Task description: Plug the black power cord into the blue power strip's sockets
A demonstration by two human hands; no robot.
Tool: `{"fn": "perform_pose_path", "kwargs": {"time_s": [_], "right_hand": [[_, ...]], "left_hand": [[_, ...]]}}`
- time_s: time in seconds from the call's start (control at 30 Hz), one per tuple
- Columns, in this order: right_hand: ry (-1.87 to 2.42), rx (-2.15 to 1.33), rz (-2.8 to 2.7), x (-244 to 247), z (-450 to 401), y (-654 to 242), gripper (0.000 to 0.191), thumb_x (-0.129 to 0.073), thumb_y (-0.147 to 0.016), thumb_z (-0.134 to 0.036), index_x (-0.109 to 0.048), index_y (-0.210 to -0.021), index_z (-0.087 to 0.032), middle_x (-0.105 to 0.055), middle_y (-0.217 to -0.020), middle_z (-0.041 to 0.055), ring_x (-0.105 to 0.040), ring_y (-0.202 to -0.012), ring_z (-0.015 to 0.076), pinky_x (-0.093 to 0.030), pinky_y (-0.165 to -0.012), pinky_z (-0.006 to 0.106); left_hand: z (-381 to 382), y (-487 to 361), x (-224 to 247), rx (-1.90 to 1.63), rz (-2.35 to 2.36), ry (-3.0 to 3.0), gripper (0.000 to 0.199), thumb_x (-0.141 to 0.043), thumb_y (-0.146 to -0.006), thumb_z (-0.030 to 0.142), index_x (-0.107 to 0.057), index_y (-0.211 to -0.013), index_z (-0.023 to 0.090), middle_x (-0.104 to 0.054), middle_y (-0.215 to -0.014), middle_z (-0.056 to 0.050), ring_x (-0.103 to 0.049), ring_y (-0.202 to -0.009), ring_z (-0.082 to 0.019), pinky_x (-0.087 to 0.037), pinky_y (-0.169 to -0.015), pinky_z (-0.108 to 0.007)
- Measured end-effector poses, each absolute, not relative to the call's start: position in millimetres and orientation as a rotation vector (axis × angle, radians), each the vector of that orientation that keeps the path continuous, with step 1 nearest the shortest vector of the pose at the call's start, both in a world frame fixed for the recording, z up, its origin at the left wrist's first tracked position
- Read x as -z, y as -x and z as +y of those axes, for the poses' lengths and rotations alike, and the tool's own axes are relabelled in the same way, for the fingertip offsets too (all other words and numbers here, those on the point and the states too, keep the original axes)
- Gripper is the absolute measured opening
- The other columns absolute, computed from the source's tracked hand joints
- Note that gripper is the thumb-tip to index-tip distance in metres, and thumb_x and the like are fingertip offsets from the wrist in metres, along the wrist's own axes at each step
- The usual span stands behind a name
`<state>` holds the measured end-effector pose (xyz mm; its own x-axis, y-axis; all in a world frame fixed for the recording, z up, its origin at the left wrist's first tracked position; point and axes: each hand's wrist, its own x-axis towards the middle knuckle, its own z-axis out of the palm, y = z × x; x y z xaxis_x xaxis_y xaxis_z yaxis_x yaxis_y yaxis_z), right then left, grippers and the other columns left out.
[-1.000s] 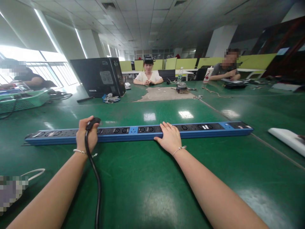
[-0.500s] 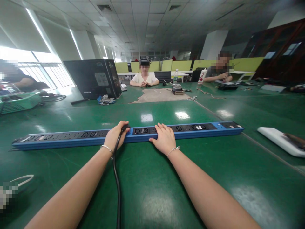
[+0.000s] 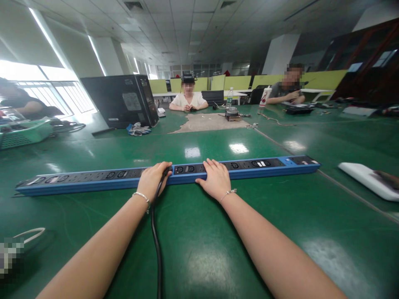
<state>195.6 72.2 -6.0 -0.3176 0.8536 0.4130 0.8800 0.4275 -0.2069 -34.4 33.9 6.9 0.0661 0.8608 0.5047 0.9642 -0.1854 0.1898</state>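
A long blue power strip with a row of black sockets lies across the green table in front of me. My left hand is closed around a black plug, pressed down at the strip's middle; how deep the plug sits is hidden by my fingers. From it a black power cord runs toward me past my left wrist. To the right of the plug, my right hand grips the strip, its fingers over the top and its thumb at the near side.
A black computer case stands at the back left, with gloves beside it. At far left is a green basket. A white object lies at right. Several people sit around the table.
My left hand has turned slightly and shifted a little right, with the plug lower against the strip. My right hand stays on the strip.
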Motion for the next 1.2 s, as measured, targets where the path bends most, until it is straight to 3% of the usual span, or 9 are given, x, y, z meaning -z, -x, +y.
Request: {"fn": "perform_pose_path", "kwargs": {"time_s": [0.33,0.57,0.7,0.77,0.87,0.97,1.2], "right_hand": [[1.363,0.064,-2.244,4.6,67.1,-189.8,0.063,-0.059,-0.077,-0.040,-0.044,-0.133,-0.015,-0.043,-0.141,0.0107,-0.034,-0.131,0.0258,-0.021,-0.110,0.044],[0.977,-0.032,-2.257,2.8,51.1,-146.5,0.058,-0.046,-0.086,-0.038,-0.038,-0.136,-0.010,-0.039,-0.143,0.0116,-0.035,-0.131,0.0185,-0.030,-0.109,0.033],[0.902,-0.023,-2.238,5.0,47.1,-107.6,0.060,-0.047,-0.084,-0.036,-0.037,-0.138,-0.011,-0.039,-0.143,0.0112,-0.038,-0.129,0.0184,-0.032,-0.108,0.031],[0.936,-0.013,-2.205,5.4,48.8,-92.6,0.052,-0.045,-0.085,-0.035,-0.044,-0.134,-0.015,-0.044,-0.139,0.0092,-0.044,-0.124,0.0178,-0.035,-0.105,0.030],[0.989,0.005,-2.176,4.2,53.7,-80.6,0.038,-0.040,-0.089,-0.033,-0.056,-0.121,-0.018,-0.057,-0.126,0.0065,-0.051,-0.116,0.0158,-0.038,-0.102,0.027],[0.992,0.062,-2.185,3.5,57.4,-78.4,0.035,-0.037,-0.090,-0.027,-0.058,-0.117,-0.019,-0.061,-0.120,0.0055,-0.053,-0.112,0.0157,-0.037,-0.102,0.029],[1.076,0.039,-2.237,7.5,54.1,-81.8,0.038,-0.040,-0.088,-0.021,-0.054,-0.124,-0.023,-0.055,-0.129,0.0032,-0.057,-0.105,0.0147,-0.043,-0.095,0.025]], "left_hand": [[26.7,30.0,-2.7,0.705,-1.931,2.082,0.038,-0.044,-0.087,0.043,-0.050,-0.121,0.026,-0.065,-0.115,-0.007,-0.059,-0.107,-0.021,-0.034,-0.101,-0.042],[26.2,32.8,2.7,0.713,-1.855,2.129,0.047,-0.048,-0.083,0.043,-0.044,-0.127,0.025,-0.061,-0.123,-0.008,-0.057,-0.111,-0.023,-0.031,-0.104,-0.042],[27.3,37.8,3.8,0.646,-1.876,2.185,0.063,-0.048,-0.080,0.031,-0.029,-0.137,0.013,-0.059,-0.124,-0.014,-0.057,-0.112,-0.022,-0.033,-0.102,-0.037],[27.6,38.9,4.0,0.624,-1.958,2.137,0.067,-0.043,-0.079,0.024,-0.021,-0.139,0.006,-0.059,-0.125,-0.016,-0.054,-0.115,-0.021,-0.031,-0.104,-0.037],[25.8,37.3,2.9,0.570,-2.024,2.006,0.058,-0.035,-0.081,0.019,-0.029,-0.137,0.007,-0.048,-0.136,-0.016,-0.042,-0.128,-0.026,-0.025,-0.107,-0.045],[22.7,33.9,0.3,0.493,-2.028,1.974,0.049,-0.032,-0.084,0.023,-0.043,-0.130,0.012,-0.045,-0.139,-0.014,-0.036,-0.131,-0.029,-0.023,-0.106,-0.052],[21.2,33.4,-1.3,0.442,-1.986,2.029,0.046,-0.036,-0.083,0.021,-0.048,-0.127,0.014,-0.046,-0.138,-0.013,-0.040,-0.129,-0.027,-0.028,-0.105,-0.048]]}}
